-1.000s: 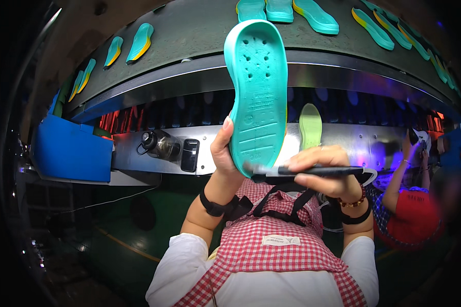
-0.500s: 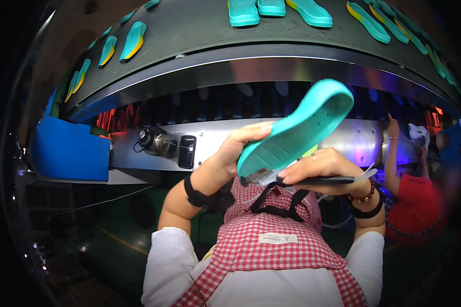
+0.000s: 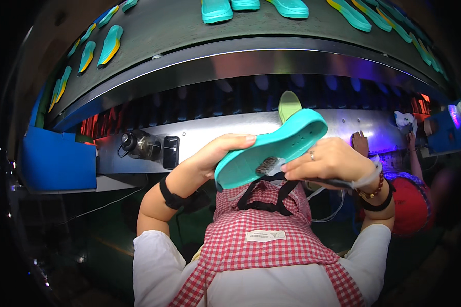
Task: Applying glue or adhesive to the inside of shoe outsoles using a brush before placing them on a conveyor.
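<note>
My left hand [image 3: 221, 152] is closed around the near-left side of a turquoise shoe sole [image 3: 294, 134], its thumb along the upper rim. The sole is held tilted in the air in front of my chest, its hollow inner side showing. In my right hand [image 3: 335, 161] is a brush [image 3: 268, 166] with a dark handle and a clear wrap near its bristles. Its bristles lie against the sole's inner face, nearer the left end. Just behind the sole, a light green sole-shaped piece [image 3: 289, 104] shows in part.
Turquoise and yellow soles [image 3: 109, 46] lie on a dark belt [image 3: 174, 33] across the far side. On the metal ledge [image 3: 200, 134] are a dark bottle [image 3: 140, 145] and a phone-like black object [image 3: 171, 152], beside a blue box [image 3: 61, 161]. A co-worker in red [image 3: 402, 204] is at right.
The sole has come lower and lies flatter. The brush bristles have moved from the sole's lower left edge onto its inner face. More of the light green piece shows.
</note>
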A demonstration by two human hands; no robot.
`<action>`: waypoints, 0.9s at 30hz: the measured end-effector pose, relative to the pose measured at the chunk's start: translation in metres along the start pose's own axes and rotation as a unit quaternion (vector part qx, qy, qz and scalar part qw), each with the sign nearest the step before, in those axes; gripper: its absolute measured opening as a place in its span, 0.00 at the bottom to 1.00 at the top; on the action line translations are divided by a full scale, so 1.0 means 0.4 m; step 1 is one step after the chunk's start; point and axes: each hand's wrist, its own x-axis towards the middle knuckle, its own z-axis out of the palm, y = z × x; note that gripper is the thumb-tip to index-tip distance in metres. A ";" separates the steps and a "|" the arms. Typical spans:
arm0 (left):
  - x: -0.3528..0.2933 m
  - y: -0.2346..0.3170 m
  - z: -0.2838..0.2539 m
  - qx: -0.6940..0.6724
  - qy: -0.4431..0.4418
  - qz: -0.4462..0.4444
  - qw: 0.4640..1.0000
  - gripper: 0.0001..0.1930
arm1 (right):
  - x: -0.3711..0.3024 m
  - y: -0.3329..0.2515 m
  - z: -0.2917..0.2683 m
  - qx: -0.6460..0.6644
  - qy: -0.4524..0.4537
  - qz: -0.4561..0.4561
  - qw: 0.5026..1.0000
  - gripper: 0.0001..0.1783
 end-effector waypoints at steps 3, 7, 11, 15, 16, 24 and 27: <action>-0.001 -0.006 -0.023 0.042 0.017 0.002 0.999 0.23 | -0.013 0.026 0.027 0.040 -0.018 0.017 0.999 0.11; -0.004 -0.004 -0.042 0.012 0.024 0.020 0.999 0.22 | -0.031 0.051 0.028 0.165 0.040 0.039 0.985 0.10; -0.006 0.007 -0.058 0.040 0.025 0.021 0.999 0.22 | -0.061 0.100 0.067 0.151 0.044 0.081 0.984 0.13; 0.014 -0.025 -0.097 -0.016 0.038 0.037 0.998 0.23 | -0.039 0.063 0.066 0.304 0.032 0.170 0.937 0.13; 0.022 -0.036 -0.097 -0.064 0.011 0.043 0.997 0.23 | -0.019 0.050 0.084 0.391 0.086 0.168 0.901 0.13; 0.062 -0.075 -0.073 -0.157 -0.012 0.080 0.984 0.25 | 0.033 0.063 0.226 0.391 0.303 0.222 0.840 0.09; 0.072 -0.089 -0.080 -0.169 0.002 0.104 0.980 0.25 | 0.030 0.075 0.265 0.391 0.335 0.224 0.827 0.08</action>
